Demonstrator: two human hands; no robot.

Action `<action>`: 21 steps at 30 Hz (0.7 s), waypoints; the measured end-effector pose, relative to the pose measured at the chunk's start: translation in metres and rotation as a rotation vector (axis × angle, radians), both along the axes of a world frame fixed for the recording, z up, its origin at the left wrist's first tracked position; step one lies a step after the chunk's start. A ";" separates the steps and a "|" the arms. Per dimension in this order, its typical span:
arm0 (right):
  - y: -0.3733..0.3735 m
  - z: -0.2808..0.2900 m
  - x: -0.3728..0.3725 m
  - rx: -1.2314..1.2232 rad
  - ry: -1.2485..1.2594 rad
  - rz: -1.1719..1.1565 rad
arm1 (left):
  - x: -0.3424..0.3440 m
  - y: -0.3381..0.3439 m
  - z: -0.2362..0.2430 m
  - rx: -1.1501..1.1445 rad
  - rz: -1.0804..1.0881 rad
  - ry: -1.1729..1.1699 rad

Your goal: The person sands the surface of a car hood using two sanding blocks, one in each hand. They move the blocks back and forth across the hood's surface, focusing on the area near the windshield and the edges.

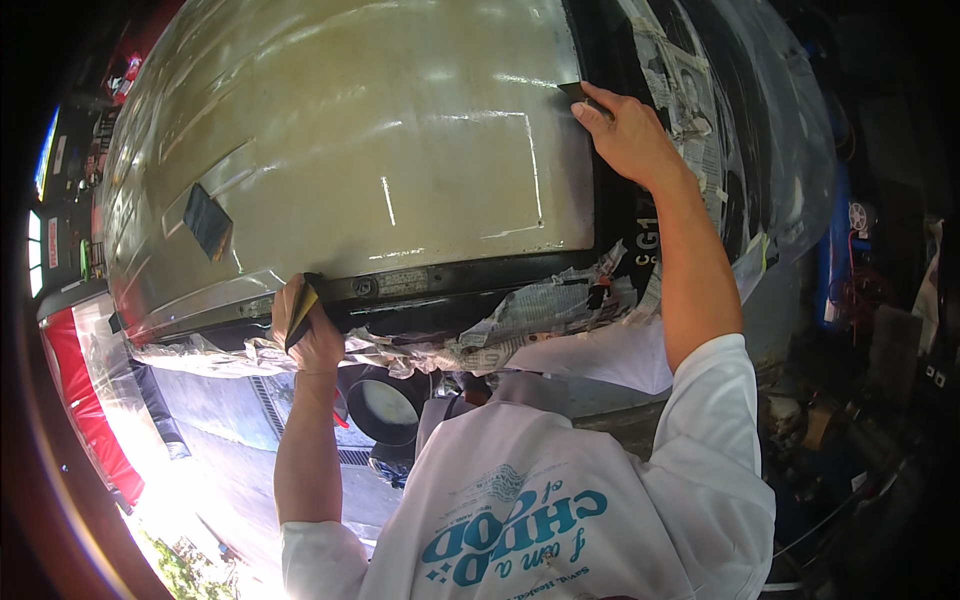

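Note:
A large, curved, beige-grey vehicle panel (400,170) with wet streaks lies in front of me. My left hand (312,335), at the panel's near edge, is closed around a folded sheet of sandpaper (304,305), dark on one side and tan on the other. On the far right edge of the panel, my right hand (620,125) pinches a thin black piece (572,91), mostly hidden by the fingers; its kind cannot be made out. Another dark sheet of sandpaper (207,221) rests on the panel's left part, away from both hands.
Crumpled masking newspaper (540,312) lines the near edge, and more newspaper (690,100) covers the right side beside clear plastic sheeting (800,150). Below the near edge stands a black bucket (385,408) with pale contents. A red and white sheet (90,400) hangs at left.

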State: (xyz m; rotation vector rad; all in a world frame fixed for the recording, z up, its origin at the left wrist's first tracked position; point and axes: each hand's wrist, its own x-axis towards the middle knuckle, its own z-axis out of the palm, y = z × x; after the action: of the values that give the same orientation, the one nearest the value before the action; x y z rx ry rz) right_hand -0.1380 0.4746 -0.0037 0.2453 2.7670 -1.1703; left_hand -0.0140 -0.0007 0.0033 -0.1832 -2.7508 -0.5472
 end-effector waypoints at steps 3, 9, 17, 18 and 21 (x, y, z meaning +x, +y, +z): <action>-0.003 0.004 0.000 -0.027 -0.024 -0.019 | 0.001 -0.005 -0.003 -0.007 0.010 -0.003; -0.002 0.001 -0.003 0.005 -0.018 -0.005 | -0.001 0.001 -0.001 0.002 0.001 0.017; -0.004 0.003 -0.007 0.028 0.012 -0.005 | -0.004 -0.001 -0.001 -0.074 -0.056 0.090; -0.004 0.006 -0.011 0.026 0.010 -0.009 | -0.005 0.000 -0.001 -0.100 -0.060 0.091; -0.006 0.000 0.002 -0.004 0.002 -0.022 | 0.000 -0.001 0.000 -0.061 -0.039 0.076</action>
State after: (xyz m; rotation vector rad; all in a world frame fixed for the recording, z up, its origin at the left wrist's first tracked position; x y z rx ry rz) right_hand -0.1359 0.4684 -0.0034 0.2751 2.7702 -1.1819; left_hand -0.0142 -0.0014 0.0033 -0.2666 -2.6968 -0.4569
